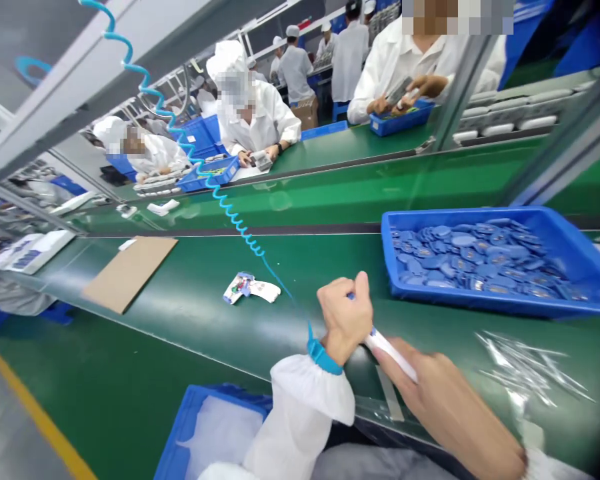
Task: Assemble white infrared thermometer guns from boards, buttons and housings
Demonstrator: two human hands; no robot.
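Observation:
My left hand (347, 312), with a turquoise wrist strap (325, 359) below it, is closed round one end of a white plastic housing (395, 356) that has blue parts. The fingers of my right hand (425, 380) are wrapped about the other end, just above the table's near edge. Much of the housing is hidden by both hands. To the left on the green table lies a pistol-shaped white and blue device (250, 287) with its inside parts showing. Right of my hands stands a blue tray (480, 305) full of flat blue oval pieces (473, 257).
Thin shiny strips (525, 367) lie at the right. A cardboard sheet (133, 273) rests at the left. A coiled turquoise cord (235, 220) runs down to my wrist strap. Below the near edge is a blue bin (180, 433) holding whitish bags. Co-workers (255, 113) sit across the line.

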